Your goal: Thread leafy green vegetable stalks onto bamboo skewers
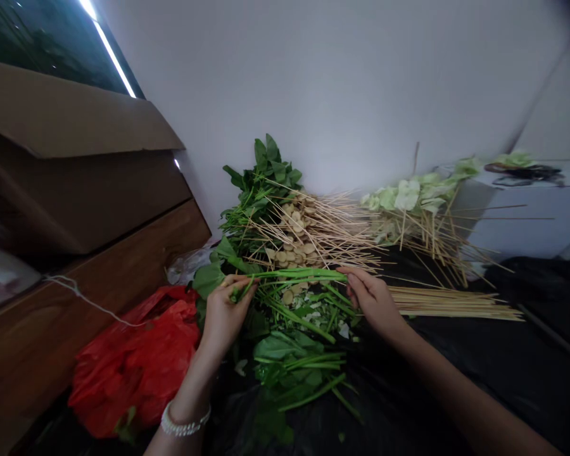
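Stretched level between my two hands is a small bunch of long green leafy-vegetable stems. My left hand is closed round the leafy end, with leaves spilling out on its far side. At the other end, my right hand pinches the stem tips. Below the stems lies a heap of loose greens with chopped bits. Closer to me, another small bunch of greens rests on black plastic sheeting.
Behind my hands are skewered pale round slices and skewered leafy greens. Skewered cabbage is at the back right, bare skewers before it. A red plastic bag and a cardboard box stand left.
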The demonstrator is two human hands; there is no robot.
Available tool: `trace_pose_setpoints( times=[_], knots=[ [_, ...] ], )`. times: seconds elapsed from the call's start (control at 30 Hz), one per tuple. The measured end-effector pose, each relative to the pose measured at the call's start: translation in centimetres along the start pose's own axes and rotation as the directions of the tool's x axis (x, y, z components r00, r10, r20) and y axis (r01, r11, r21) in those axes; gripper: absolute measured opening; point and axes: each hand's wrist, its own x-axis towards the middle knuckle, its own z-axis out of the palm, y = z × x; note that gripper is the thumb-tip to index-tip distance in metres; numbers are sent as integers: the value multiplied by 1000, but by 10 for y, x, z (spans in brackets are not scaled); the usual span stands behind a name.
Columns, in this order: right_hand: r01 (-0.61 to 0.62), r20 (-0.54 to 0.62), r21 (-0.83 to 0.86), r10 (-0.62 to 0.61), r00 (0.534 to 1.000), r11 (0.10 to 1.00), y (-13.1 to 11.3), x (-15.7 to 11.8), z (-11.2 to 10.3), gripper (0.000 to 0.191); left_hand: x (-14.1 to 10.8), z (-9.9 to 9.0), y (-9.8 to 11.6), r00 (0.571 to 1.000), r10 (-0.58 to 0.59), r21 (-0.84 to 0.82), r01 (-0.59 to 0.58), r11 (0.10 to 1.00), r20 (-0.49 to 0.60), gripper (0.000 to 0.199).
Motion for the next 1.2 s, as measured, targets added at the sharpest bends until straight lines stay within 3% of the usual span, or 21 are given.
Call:
trace_pose_setpoints(
  times=[0.2,0.47,0.57,0.67,0.8,0.9,1.07,1.13,1.2],
  knots=[
    [-19,41,26,18,999,999,-14,-6,2,41,-10,19,-5,965,212,236,-244,941,152,24],
    [11,74,-1,-11,997,1000,-18,-9,3,39,-14,18,2,909,208,497,-376,782,360,34],
    [-47,92,42,43,995,998,-16,-8,3,40,-13,18,5,883,206,523,-423,740,423,40],
    [-169,171,125,146,974,978,-16,-5,3,41,-12,18,6,879,199,552,-433,712,433,31],
    [-368,355,193,285,890,910,-20,-5,3,44,-11,18,10,910,164,606,-380,699,382,13],
    [-406,425,187,299,854,895,-24,-6,4,42,-12,19,12,939,117,586,-295,755,322,10],
    [-394,406,246,275,872,886,-22,-6,7,42,-6,18,2,991,-52,259,18,966,125,19],
    [-393,380,253,283,881,884,-20,-5,6,41,-2,12,-7,987,-159,141,157,977,5,22],
    [-390,364,249,288,886,886,-19,-4,6,41,2,5,-13,971,-196,114,212,971,-138,23]
  ],
)
